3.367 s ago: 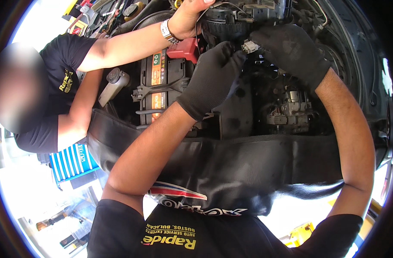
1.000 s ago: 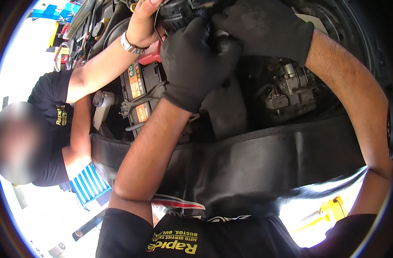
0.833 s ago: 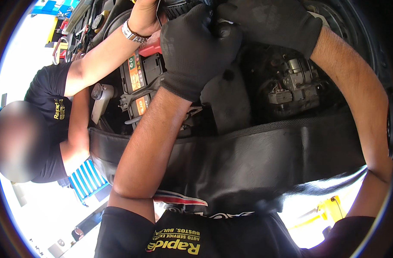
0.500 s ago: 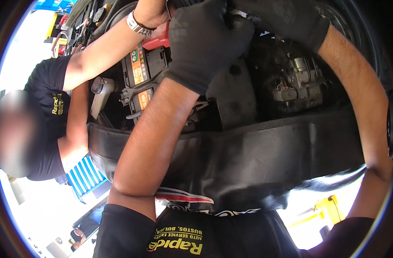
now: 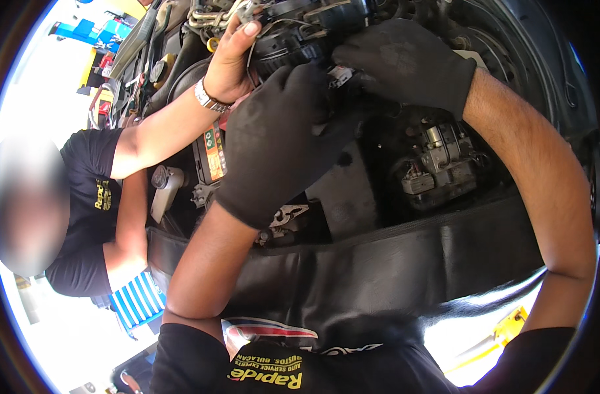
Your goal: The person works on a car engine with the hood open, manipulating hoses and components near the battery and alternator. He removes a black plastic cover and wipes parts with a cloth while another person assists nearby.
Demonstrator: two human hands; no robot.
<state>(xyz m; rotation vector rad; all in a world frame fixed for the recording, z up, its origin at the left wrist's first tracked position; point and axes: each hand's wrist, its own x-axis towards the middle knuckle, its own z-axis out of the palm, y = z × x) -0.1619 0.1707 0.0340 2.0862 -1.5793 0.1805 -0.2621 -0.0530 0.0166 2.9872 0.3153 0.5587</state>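
Both my hands wear black gloves and reach into a car's engine bay. My left hand point(image 5: 274, 144) is bent closed beside a black rounded housing point(image 5: 287, 52); its fingertips and whatever they grip are hidden. My right hand point(image 5: 405, 65) comes in from the right with curled fingers pointing left. Between the two hands shows a small pale plug-like piece point(image 5: 340, 76), close to my right fingers; I cannot tell which hand touches it. At the housing's left side is a co-worker's bare hand point(image 5: 233, 62), wearing a metal wristwatch.
A car battery point(image 5: 212, 154) and a white reservoir point(image 5: 166, 184) lie left of my forearm. To the right sits a metal valve block with pipes point(image 5: 441, 157). A black fender cover point(image 5: 392, 236) drapes the near edge. The co-worker point(image 5: 83, 197) leans in from the left.
The view has shifted, bringing the black housing and the co-worker's fingers into sight. My hands have moved apart slightly, and the pale piece now shows between them.
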